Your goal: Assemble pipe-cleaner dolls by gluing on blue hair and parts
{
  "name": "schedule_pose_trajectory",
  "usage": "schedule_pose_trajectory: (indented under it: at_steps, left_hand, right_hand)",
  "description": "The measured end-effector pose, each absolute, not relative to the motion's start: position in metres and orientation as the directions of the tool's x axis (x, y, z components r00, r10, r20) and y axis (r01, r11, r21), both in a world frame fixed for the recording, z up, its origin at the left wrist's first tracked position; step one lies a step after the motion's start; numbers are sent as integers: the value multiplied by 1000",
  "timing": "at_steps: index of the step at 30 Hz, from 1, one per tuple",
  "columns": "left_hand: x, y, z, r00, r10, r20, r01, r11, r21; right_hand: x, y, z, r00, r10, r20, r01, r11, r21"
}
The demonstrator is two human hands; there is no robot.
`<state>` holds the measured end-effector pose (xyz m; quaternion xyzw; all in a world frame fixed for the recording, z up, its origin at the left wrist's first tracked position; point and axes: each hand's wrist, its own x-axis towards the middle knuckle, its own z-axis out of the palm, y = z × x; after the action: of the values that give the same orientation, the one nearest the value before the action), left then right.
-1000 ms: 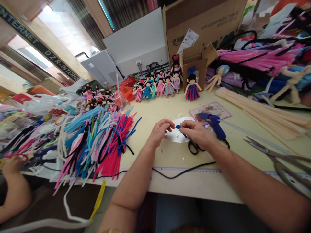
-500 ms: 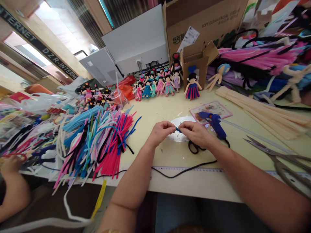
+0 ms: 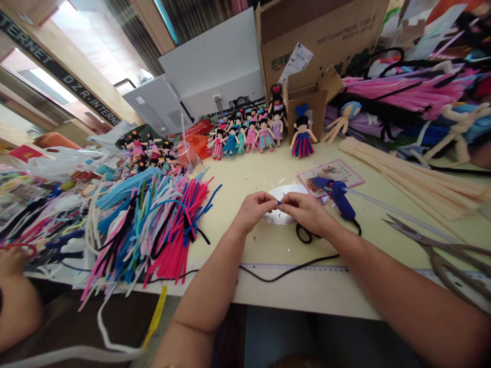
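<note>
Between the fingertips of both hands sits a short blue piece of pipe cleaner (image 3: 279, 203), mostly hidden by the fingers. My left hand (image 3: 256, 207) pinches its left end, and my right hand (image 3: 301, 208) pinches it from the right, the fingertips nearly touching. Below them lies a shiny round disc (image 3: 274, 217) on the table. Just right of my right hand a blue glue gun (image 3: 338, 197) rests on a pink-edged card (image 3: 347, 174), a long clear glue stick (image 3: 395, 210) poking out of its back.
Large scissors (image 3: 425, 237) lie at the right, below beige pipe cleaners (image 3: 414, 174). Coloured pipe cleaners (image 3: 153, 225) heap up at the left. Small dolls (image 3: 245, 135) stand at the back by a cardboard box (image 3: 312, 102). Another person's hand (image 3: 13, 260) shows at the far left.
My right hand has shifted slightly left, closer to my left hand, so less of the blue pipe cleaner shows between the fingers. The view has moved a little.
</note>
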<state>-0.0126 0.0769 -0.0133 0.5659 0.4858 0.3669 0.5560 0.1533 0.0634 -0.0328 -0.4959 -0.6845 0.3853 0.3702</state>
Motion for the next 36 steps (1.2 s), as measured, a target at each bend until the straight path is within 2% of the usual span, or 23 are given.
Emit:
schedule_pose_trajectory:
  at_steps: [3,7,11,14,17,20,24,30,33,36]
  left_hand:
    - [-15,79,-15,236,964,-119,100,98,990]
    - [-20,85,-17,116,987,-109,-9,111,994]
    - [-21,87,-18,77,989,-127,-92,134,987]
    - [-18,86,-20,73,992,-102,-121,111,986]
    - [-14,83,-22,52,998,-30,-82,35,996]
    - [-9,79,-21,69,997,45,7,-45,999]
    - [-4,74,-18,107,989,101,78,-109,991]
    - [-4,73,-17,118,987,105,109,-118,987]
    - [-10,79,-18,41,997,65,-15,-64,998]
    - [-20,86,-16,-15,999,-35,-175,32,984]
  right_hand:
    - [156,63,-29,-233,965,120,457,217,-862]
    - [162,64,-23,-219,973,79,567,192,-801]
    - [164,63,-18,-229,973,27,526,148,-837]
    - [159,61,-16,-217,975,-45,369,39,-929]
    - [153,59,-17,-222,964,-147,40,-142,-989]
    - [147,58,-21,-237,940,-246,-216,-298,-930]
    - [143,57,-25,-219,935,-280,-301,-338,-892]
    - [144,58,-23,-193,958,-213,-218,-253,-943]
    - [147,58,-21,-193,972,-137,-30,-145,-989]
    - [150,58,-22,-227,974,0,240,56,-969]
